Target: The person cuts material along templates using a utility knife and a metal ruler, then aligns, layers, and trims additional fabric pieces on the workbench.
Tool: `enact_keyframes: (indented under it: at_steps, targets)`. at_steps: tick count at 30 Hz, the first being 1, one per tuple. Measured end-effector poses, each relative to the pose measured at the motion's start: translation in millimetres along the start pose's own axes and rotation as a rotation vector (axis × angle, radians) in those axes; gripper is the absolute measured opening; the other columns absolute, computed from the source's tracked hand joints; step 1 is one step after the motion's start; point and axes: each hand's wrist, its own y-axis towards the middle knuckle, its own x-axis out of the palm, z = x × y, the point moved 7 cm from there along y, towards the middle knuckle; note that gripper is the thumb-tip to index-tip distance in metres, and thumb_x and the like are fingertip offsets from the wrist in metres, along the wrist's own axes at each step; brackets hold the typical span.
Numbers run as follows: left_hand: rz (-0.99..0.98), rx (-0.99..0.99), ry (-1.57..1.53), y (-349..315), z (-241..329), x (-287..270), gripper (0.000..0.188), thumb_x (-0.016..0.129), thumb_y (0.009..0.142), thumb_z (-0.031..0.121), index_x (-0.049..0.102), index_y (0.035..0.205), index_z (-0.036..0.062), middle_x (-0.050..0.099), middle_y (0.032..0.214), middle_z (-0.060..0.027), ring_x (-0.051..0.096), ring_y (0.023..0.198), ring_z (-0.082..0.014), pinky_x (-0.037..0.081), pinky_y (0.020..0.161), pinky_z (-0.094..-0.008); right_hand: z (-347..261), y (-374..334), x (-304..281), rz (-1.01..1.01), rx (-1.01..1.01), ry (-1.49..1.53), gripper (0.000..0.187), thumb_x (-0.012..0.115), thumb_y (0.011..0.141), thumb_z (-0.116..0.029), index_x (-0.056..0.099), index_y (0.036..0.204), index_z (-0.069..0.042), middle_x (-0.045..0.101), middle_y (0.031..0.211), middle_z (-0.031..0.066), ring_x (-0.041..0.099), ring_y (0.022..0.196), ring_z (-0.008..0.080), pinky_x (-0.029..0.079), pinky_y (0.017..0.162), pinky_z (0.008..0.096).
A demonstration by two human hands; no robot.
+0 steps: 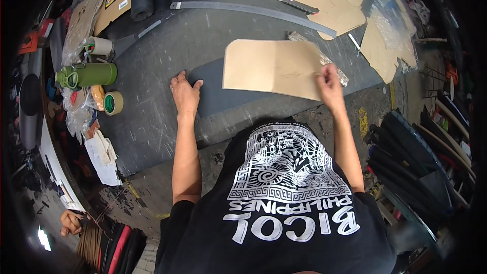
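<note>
My right hand [332,87] pinches the right end of a tan cardboard pattern piece [271,67], which has rounded far corners. The piece is slightly blurred and covers part of a dark grey sheet [215,96] on the worktable. At that sheet's left end rests my left hand [185,94], its fingers and thumb apart and holding nothing. Crumpled clear plastic [341,75] lies just beyond the right hand, partly hidden by the pattern piece.
A long metal ruler [243,8] crosses the dark worktable [147,139]. Beyond it lie a utility knife [297,4] and more cardboard patterns [337,12]. A green bottle [94,75] and a tape roll [113,103] sit left; dark material rolls [406,157] stand right.
</note>
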Motion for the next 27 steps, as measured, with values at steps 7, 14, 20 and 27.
enact_keyframes:
  at_steps: [7, 14, 20, 27]
  targets:
    - [-0.058, 0.112, -0.059, 1.6, 7.6, 7.4, 0.059, 0.082, 0.084, 0.018, 0.062, 0.135, -0.0022, 0.066, 0.125, -0.0199, 0.059, 0.123, -0.0369, 0.048, 0.105, -0.0434, -6.4, -5.0, -85.0, 0.355, 0.040, 0.255, 0.014, 0.064, 0.103, -0.012, 0.049, 0.105, -0.013, 0.048, 0.081, -0.0085, 0.039, 0.069, 0.0006, 0.030, 0.057, 0.0203]
    - [-0.039, 0.123, -0.036, -5.1, 9.7, 15.1, 0.054, 0.081, 0.084, 0.016, 0.065, 0.133, -0.0001, 0.070, 0.121, -0.0193, 0.063, 0.119, -0.0357, 0.049, 0.104, -0.0424, 20.0, -6.2, -103.4, 0.499, 0.021, 0.395, 0.019, 0.064, 0.104, -0.012, 0.052, 0.118, -0.007, 0.063, 0.092, -0.0019, 0.055, 0.079, 0.0041, 0.043, 0.070, 0.0202]
    - [-0.196, -0.017, -0.220, -10.5, 36.0, 31.7, 0.052, 0.081, 0.082, 0.012, 0.066, 0.130, -0.0009, 0.072, 0.119, -0.0179, 0.067, 0.113, -0.0356, 0.051, 0.101, -0.0405, 77.4, -10.7, -119.0, 0.564, 0.136, 0.541, 0.028, 0.062, 0.104, -0.013, 0.056, 0.129, -0.002, 0.070, 0.111, 0.0067, 0.066, 0.096, 0.0130, 0.052, 0.089, 0.0270]
    - [-0.113, 0.352, -0.431, -0.5, 22.5, 58.4, 0.039, 0.080, 0.084, 0.011, 0.068, 0.120, 0.0018, 0.075, 0.098, -0.0081, 0.070, 0.087, -0.0243, 0.054, 0.085, -0.0357, 105.3, 0.4, -136.0, 0.525, 0.238, 0.673, 0.025, 0.060, 0.101, -0.007, 0.055, 0.125, 0.000, 0.070, 0.112, 0.0093, 0.068, 0.097, 0.0159, 0.054, 0.088, 0.0304]
